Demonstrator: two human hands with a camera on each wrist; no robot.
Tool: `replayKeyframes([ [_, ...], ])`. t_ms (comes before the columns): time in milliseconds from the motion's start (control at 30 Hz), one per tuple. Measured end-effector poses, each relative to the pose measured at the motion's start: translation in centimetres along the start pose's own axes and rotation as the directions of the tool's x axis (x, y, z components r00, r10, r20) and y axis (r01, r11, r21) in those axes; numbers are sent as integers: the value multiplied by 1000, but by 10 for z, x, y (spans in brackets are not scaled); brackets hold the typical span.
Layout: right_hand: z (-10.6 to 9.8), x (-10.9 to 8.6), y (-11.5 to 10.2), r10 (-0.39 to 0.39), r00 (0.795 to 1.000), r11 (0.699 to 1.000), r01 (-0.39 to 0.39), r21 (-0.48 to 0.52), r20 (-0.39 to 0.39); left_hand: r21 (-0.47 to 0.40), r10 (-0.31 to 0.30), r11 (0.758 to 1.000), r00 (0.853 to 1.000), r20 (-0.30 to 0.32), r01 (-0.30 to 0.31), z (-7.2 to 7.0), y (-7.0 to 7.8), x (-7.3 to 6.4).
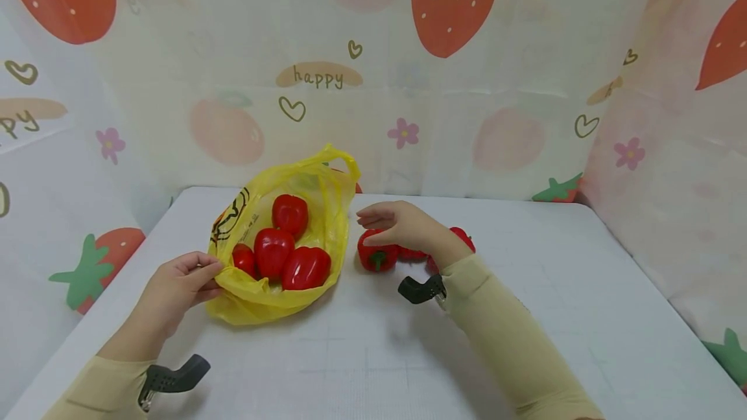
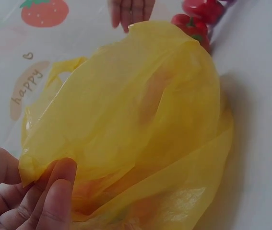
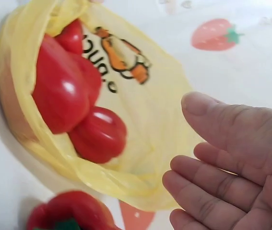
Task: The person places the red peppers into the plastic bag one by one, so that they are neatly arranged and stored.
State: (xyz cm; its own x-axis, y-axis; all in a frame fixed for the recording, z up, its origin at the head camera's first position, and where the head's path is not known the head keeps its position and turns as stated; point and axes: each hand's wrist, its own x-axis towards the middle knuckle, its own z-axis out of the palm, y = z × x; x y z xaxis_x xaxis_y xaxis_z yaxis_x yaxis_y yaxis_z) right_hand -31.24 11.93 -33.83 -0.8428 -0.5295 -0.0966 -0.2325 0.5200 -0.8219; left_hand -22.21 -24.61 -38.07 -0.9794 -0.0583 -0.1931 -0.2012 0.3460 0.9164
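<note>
A yellow plastic bag (image 1: 251,312) lies with its mouth facing the near side, and several red bell peppers (image 1: 306,269) sit inside it. My left hand (image 1: 181,285) pinches the bag's left edge between thumb and fingers; the left wrist view shows the thin film (image 2: 126,105) at the fingertips. Just right of the bag, my right hand (image 1: 411,229) hovers with fingers extended, holding nothing. Below and behind that hand are more red peppers, the nearest pepper (image 1: 376,256) with its green stem facing me. In the right wrist view the palm (image 3: 270,191) faces the bag's opening.
The white table (image 1: 373,355) carries the bag and the loose peppers. A strawberry-print sheet (image 1: 362,24) hangs behind and at both sides. Dark curved wrist mounts (image 1: 177,374) stick out from both forearms. The bag's handle loop (image 1: 344,159) stands up at its upper right.
</note>
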Motion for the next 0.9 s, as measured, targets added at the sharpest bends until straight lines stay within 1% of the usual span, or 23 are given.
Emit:
replayKeyframes([
  [100, -11, -11, 4, -12, 1000, 999, 13, 45, -27, 4, -6, 1000, 1000, -3, 6, 0, 0, 0],
  [200, -21, -21, 8, -12, 998, 998, 15, 60, -55, -1, -9, 1000, 1000, -2, 9, 0, 1, 0],
  [333, -33, -36, 16, -9, 997, 999, 12, 46, -75, -14, -8, 1000, 1000, 2, 8, 1, 1, 0],
  [467, -43, -54, 25, 2, 996, 1000, 0, 25, -93, -8, -5, 1000, 1000, -5, 5, 1, 1, 0],
  [600, -49, -72, 36, 21, 993, 1000, -22, -12, -114, 1, -6, 1000, 1000, -5, 6, 2, 0, 1],
  [733, -52, -88, 54, 51, 990, 997, -58, -48, -129, 8, -7, 1000, 1000, -4, 7, 2, -1, 1],
  [833, -53, -101, 66, 85, 986, 995, -92, -42, -141, 6, -4, 1000, 1000, -3, 4, 3, -2, 2],
  [900, -54, -109, 74, 94, 984, 995, -99, -27, -150, 1, 0, 1000, 1000, -3, 0, 3, -2, 3],
])
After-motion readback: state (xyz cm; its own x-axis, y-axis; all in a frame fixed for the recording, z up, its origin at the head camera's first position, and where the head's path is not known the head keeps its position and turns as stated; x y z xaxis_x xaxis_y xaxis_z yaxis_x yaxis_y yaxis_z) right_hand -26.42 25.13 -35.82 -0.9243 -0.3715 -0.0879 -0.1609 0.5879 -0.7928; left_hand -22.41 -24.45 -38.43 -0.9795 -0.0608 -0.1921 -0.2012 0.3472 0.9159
